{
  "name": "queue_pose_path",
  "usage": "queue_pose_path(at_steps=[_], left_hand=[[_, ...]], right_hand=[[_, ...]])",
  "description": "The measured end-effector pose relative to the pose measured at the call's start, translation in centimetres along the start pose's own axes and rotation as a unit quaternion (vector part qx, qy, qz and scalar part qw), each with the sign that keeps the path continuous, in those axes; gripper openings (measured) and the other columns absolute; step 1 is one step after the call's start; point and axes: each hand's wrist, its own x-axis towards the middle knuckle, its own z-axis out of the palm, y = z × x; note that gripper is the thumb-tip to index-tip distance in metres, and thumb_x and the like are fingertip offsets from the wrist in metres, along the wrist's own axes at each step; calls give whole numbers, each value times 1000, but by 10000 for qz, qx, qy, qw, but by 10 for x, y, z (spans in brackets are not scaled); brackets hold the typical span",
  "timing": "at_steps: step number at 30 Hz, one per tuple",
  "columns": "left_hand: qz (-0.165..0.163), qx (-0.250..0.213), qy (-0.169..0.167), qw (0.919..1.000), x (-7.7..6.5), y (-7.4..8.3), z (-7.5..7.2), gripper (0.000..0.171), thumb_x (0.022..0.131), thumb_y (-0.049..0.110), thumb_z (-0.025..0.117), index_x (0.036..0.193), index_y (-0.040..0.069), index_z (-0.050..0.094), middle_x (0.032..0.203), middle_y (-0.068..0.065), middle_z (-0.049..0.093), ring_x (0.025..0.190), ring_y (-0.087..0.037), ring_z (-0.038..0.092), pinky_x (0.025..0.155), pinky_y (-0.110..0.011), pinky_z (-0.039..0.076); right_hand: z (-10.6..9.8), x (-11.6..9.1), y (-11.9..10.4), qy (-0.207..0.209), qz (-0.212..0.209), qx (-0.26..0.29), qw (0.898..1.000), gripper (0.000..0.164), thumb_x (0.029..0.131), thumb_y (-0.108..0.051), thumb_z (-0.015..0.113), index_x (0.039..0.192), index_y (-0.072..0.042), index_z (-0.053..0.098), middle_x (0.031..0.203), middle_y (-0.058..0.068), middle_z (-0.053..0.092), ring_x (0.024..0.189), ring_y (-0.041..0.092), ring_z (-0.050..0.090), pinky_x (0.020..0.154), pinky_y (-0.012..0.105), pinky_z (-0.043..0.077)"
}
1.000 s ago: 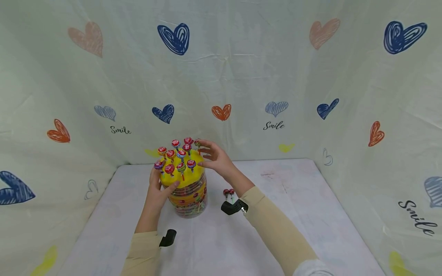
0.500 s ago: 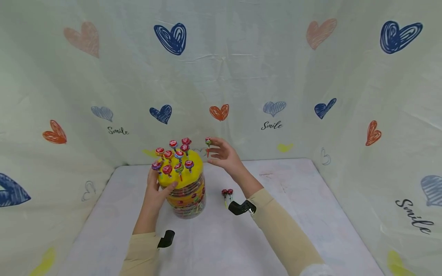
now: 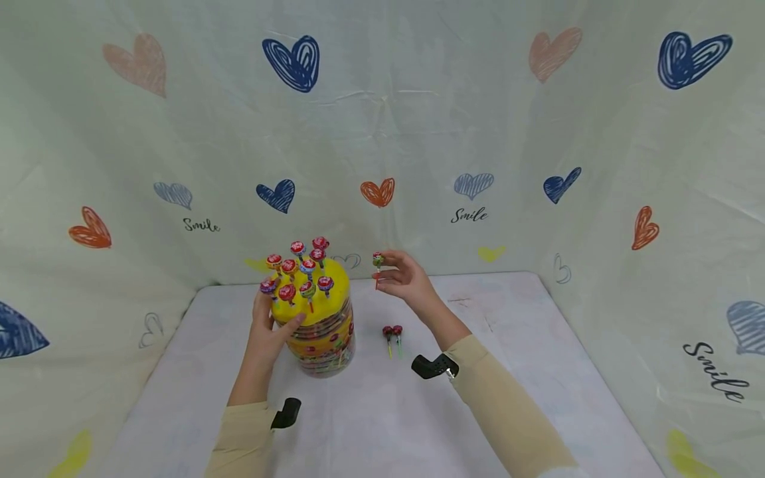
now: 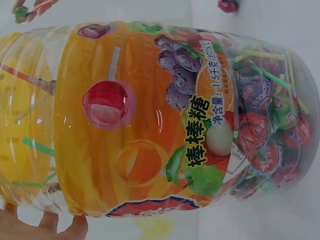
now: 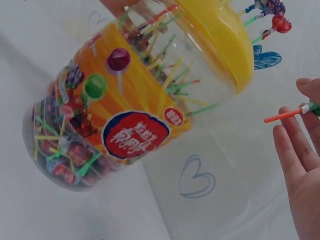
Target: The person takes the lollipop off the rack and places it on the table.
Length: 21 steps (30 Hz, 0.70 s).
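A clear plastic lollipop jar with a yellow lid stands left of the table's middle. Several wrapped lollipops stick up out of the lid. My left hand grips the jar's upper part from the left, its thumb near the lid's front rim. To the right of the jar, my right hand pinches one green-wrapped lollipop by its red stick, head up and apart from the jar. The right wrist view shows that orange-red stick by the fingers. More lollipops fill the jar's bottom.
Two dark red lollipops lie side by side on the white table, right of the jar. A pale curtain printed with hearts hangs behind the table and along its sides.
My right hand has drawn the green-wrapped lollipop away from the lid's right edge, moving right and slightly down. The left hand stays on the jar.
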Motion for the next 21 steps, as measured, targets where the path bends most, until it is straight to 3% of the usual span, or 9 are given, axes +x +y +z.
queue_pose_path(at_steps=[12,21], left_hand=[[44,-65,-40,10000,0,2,1,82,92,20,69,157,27,19,162,0,1,148,-23,-1,117,-55,1],[146,-72,-63,9998,1,1,0,83,92,19,69,157,26,17,161,0,4,148,-22,-1,117,-55,0]], right_hand=[[-28,-17,26,126,261,-207,9994,57,86,13,63,138,-2,45,128,18,51,105,29,62,84,38,56],[-43,-34,50,303,727,-276,9965,58,85,13,63,138,-1,44,124,18,53,98,22,64,82,40,57]])
